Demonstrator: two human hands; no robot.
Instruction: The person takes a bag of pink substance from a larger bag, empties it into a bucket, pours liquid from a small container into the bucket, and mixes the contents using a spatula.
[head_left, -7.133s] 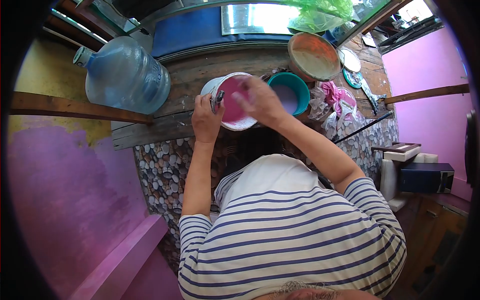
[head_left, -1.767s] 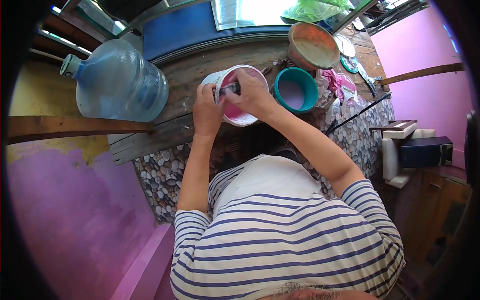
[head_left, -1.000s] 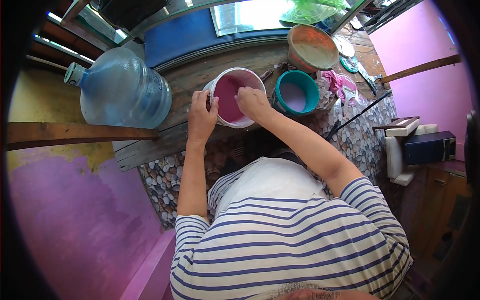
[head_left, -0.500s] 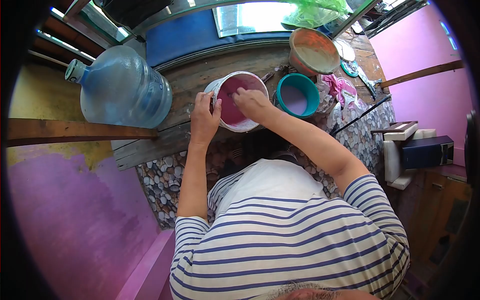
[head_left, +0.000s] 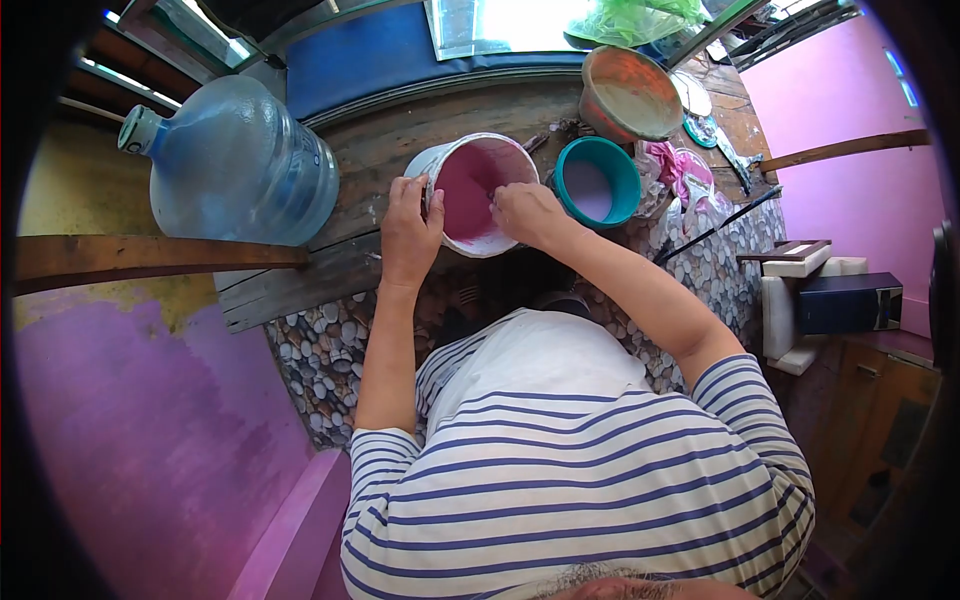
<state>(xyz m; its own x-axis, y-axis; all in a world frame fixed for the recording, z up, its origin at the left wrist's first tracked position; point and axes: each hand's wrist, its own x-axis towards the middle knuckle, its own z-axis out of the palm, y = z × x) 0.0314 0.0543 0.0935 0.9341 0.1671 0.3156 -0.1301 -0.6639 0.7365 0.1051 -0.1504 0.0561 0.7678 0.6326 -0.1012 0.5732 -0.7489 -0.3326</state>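
A white bucket with pink contents stands tilted on the wooden surface. My left hand grips its left rim, thumb on the near side, with something dark showing between thumb and fingers. Over the bucket's right part is my right hand, its fingers closed in a pinch; what they hold is too small to make out. Right of the bucket sits a teal tub with pale lilac liquid. Behind that tub, an orange-brown bowl holds something pale.
A large clear water bottle lies at the left, near a wooden beam. Pink cloth and plastic bags are right of the tub. A black rod slants over the pebble-patterned covering. A blue pad lies behind.
My right hand has shifted right within the bucket since half a second ago. Earlier it was up by my left hand at the left rim, with a dark object there. My left hand stays at the rim.
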